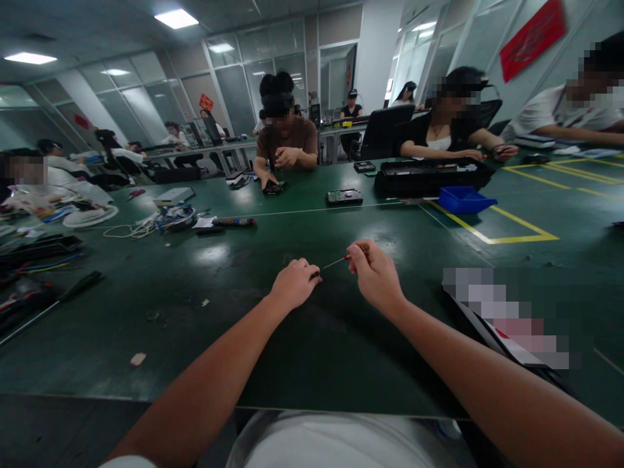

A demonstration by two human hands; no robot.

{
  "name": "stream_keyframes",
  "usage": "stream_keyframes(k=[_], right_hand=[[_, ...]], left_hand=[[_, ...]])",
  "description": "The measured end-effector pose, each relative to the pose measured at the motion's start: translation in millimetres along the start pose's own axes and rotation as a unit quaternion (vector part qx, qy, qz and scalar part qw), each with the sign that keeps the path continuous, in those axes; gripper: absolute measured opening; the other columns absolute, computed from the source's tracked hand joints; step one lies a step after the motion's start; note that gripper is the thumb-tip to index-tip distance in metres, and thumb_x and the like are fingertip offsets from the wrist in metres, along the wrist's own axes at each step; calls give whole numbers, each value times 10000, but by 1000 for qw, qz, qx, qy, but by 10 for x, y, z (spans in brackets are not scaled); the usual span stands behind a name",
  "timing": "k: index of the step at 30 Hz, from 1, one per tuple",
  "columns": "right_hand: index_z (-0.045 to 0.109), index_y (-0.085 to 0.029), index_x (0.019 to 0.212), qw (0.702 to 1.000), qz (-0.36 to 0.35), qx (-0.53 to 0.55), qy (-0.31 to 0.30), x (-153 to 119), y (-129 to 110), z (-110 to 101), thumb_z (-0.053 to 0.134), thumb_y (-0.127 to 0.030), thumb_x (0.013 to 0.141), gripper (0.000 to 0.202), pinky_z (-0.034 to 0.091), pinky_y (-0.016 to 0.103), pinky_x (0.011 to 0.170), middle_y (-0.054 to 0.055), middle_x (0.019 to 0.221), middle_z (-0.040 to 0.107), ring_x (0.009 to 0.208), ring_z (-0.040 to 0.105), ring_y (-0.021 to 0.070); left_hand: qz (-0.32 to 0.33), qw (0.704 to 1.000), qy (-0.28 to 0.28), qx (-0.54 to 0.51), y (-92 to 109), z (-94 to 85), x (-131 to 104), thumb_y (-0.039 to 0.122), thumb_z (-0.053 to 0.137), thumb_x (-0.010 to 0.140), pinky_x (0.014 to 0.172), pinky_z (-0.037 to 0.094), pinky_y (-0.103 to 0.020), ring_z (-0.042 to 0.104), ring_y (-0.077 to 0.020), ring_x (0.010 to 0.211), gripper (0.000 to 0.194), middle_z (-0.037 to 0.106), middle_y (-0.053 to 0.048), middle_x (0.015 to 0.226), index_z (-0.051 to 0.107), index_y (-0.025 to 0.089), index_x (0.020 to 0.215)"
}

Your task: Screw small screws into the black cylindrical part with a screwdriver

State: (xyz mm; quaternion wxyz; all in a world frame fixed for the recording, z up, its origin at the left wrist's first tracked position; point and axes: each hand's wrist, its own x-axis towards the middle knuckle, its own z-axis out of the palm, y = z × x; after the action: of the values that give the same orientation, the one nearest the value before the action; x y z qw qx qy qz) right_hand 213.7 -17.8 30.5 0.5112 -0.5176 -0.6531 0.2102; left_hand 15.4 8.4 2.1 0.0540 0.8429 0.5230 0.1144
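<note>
My right hand [374,273] is closed round the handle of a thin screwdriver [334,262], a red part of which shows at the fingers. Its slim metal shaft points left, towards my other hand. My left hand [294,285] rests low over the green table [273,364], fingers closed on a small dark piece [314,275]. Most of that piece is hidden under the fingers, so its kind cannot be made out. The screwdriver tip ends close to it; whether they touch I cannot tell.
Ahead lie a hard drive [344,197], a blue tray [465,199] and a long black housing [433,175]. Cables [170,220] and a dark pen-like tool [234,222] sit to the left. A long screwdriver [80,285] lies far left. Opposite, a person [287,140] handles a dark part.
</note>
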Motion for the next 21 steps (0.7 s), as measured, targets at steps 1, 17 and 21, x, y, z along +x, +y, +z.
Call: stream_keyframes(k=[1,17,21], right_hand=[[582,-223,887,1000,0,1,0,1,1,1,435,-415,999,267,405,308,626,-16,659,590,615,572,154],[582,-225,893,1000,-3,7,-10,10,23,-17,434,-429,1000,274,406,308,626,-17,656,590,616,573,157],[583,-225,896,1000,-2,3,-16,10,25,-30,428,-433,1001,280,409,308,630,-10,665,597,625,579,162]], left_hand=[[2,1000,2,-4,-2,-1,4,366,545,951,823,491,-375,578,-257,1004,239,630,-82,1046,693,224,1075],[-256,678,87,-684,-402,-508,-39,275,627,864,417,263,-182,534,-101,597,124,642,-53,885,632,177,940],[-307,568,155,-748,-787,-739,-203,211,573,874,426,316,-188,540,-110,572,82,607,-22,795,611,181,941]])
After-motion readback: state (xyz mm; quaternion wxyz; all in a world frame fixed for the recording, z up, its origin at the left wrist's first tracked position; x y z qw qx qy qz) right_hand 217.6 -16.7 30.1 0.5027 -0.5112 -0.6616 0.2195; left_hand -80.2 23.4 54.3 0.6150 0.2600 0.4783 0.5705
